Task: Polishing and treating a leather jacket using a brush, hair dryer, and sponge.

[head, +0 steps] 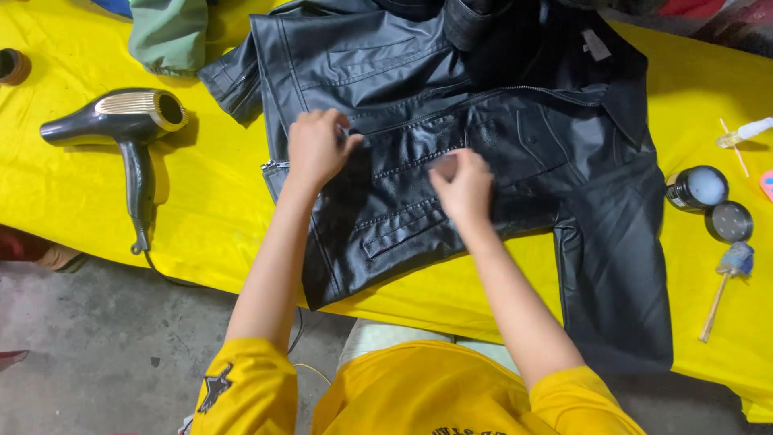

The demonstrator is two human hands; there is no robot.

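Both hands (right hand apparently rubbing) on jacket.

Bright even light, soft shadows, slight motion blur

Person's clothing: yellow short-sleeved shirt, sleeves ending above the elbows, forearms bare. Left sleeve carries a dark star-shaped print near its hem. Dark lettering runs across the chest at the near edge, cut off by the frame. Left hand and right hand: no gloves, rings or watch visible.
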